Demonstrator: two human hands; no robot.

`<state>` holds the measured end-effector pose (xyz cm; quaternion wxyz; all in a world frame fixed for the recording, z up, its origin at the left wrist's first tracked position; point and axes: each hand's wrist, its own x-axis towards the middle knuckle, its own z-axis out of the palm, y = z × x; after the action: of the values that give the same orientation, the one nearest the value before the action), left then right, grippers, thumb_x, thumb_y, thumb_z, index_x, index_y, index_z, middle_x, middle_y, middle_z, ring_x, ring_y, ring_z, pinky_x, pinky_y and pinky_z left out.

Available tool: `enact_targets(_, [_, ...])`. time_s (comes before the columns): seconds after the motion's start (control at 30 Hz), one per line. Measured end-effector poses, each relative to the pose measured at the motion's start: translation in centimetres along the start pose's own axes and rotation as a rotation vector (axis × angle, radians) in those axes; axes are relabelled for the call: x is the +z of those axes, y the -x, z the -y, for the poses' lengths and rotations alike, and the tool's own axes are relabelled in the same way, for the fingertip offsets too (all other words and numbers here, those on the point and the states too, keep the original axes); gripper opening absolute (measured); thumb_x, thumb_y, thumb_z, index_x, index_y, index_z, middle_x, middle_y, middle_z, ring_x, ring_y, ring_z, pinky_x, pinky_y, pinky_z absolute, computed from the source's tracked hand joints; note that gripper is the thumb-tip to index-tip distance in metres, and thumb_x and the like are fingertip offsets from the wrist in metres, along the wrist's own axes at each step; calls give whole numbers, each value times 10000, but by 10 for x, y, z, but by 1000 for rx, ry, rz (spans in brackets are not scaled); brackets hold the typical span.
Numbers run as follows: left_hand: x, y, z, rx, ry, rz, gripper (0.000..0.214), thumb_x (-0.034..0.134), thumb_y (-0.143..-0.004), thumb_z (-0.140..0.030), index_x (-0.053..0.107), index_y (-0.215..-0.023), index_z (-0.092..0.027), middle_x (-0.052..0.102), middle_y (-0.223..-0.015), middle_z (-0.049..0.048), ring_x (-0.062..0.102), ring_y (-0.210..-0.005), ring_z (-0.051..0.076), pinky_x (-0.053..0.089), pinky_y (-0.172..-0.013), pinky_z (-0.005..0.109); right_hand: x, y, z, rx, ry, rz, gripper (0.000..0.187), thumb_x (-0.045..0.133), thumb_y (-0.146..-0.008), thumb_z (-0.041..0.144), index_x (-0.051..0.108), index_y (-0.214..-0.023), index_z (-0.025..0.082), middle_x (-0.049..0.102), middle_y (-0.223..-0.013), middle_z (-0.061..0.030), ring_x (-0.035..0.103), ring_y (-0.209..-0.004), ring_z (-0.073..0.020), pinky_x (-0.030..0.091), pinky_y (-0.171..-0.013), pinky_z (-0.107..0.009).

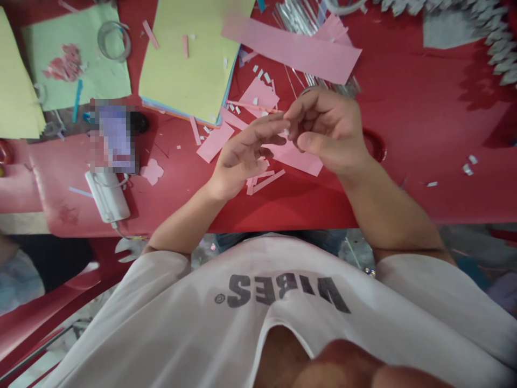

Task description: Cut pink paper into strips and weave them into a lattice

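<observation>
Both hands meet over a red table (424, 134). My right hand (329, 129) is curled, its thumb and fingertips pinched on a tiny white piece (286, 131) that is too small to name surely. My left hand (242, 156) lies with its fingers stretched out, the tips touching the right hand's fingertips at that piece. Under the hands lie pink paper offcuts (297, 157) and thin pink strips (266, 180). A thin pink stick (252, 106) lies just beyond the hands.
A long pink strip (291, 48), a yellow-green paper stack (189, 54), a green sheet (81, 59) with a clear tape roll (114, 40), a blurred-out phone (115, 137) and a white charger (107, 195) lie left and behind. Silvery sticks (299, 19) and white scalloped papercraft (488, 37) sit at the back.
</observation>
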<state>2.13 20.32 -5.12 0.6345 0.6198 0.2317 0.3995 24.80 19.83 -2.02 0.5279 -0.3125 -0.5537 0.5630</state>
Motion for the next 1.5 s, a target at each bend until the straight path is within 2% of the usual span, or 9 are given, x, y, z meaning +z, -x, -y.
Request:
enact_targets(0.13, [-2,-1,-4,15,-15,11,719,813,-827,-727,673,-1458,-413,540,-1647,-11,695,-1289,287,672,-927,370,4,5,4,-24,194,-95,249,837,-913,513,785,-1022,295,714,-874,3,566,-683,-156,465,-624,-338])
enact_targets(0.3, [-8,-4,-3,11,-121,20,728,810,-785,-808,699,-1396,-426,571,-1614,-17,739,-1241,310,679,-919,407,13,14,11,-125,615,-235,195,695,-1014,499,766,-979,321,739,-888,-19,634,-727,-207,538,-707,-397])
enact_targets(0.53, [-9,-3,-3,123,-310,-11,700,822,-795,-776,707,-1403,-449,572,-1604,-4,614,-1455,399,665,-968,482,7,21,5,-143,1006,-163,166,595,-1051,397,697,-970,294,735,-890,-40,713,-834,-247,601,-840,-433])
enact_targets(0.73, [-6,-5,6,131,-281,2,824,898,-711,-760,677,-1444,-456,491,-1689,-3,655,-1400,411,680,-907,467,6,21,2,-131,1102,-123,107,602,-1027,368,643,-985,278,703,-909,-43,719,-885,-254,593,-871,-428])
enact_targets(0.87, [-10,-7,14,137,-184,4,987,893,-705,-772,484,-1578,-557,407,-1749,-53,728,-1303,339,692,-851,394,10,25,3,-131,1034,-115,89,608,-1027,354,643,-986,282,692,-906,-34,713,-885,-255,599,-886,-443])
enact_targets(1.0, [-13,-8,13,84,-104,-39,971,872,-730,-784,483,-1584,-532,495,-1700,-30,736,-1295,316,693,-866,366,17,25,7,-130,792,-216,134,627,-1039,384,657,-957,283,670,-876,-21,667,-773,-217,592,-785,-415])
enact_targets(1.13, [-4,-6,10,77,-67,-103,621,839,-860,-675,676,-1412,-444,761,-1364,-3,783,-1196,284,685,-948,409,21,18,11,-53,513,-263,244,729,-1002,469,658,-873,274,623,-772,3,583,-654,-168,520,-633,-351])
enact_targets(1.23, [6,-4,9,141,-102,-235,318,741,-992,-573,766,-1249,-387,812,-1142,1,808,-1102,242,688,-932,415,21,12,9,46,357,-200,294,806,-945,502,667,-833,268,575,-687,19,536,-600,-151,475,-563,-326])
enact_targets(1.5, [13,-4,-3,97,-194,-301,222,779,-978,-531,811,-1067,-331,805,-928,-15,797,-858,169,694,-778,344,25,10,7,159,217,-81,270,855,-887,432,684,-789,248,584,-675,24,486,-560,-125,436,-492,-290])
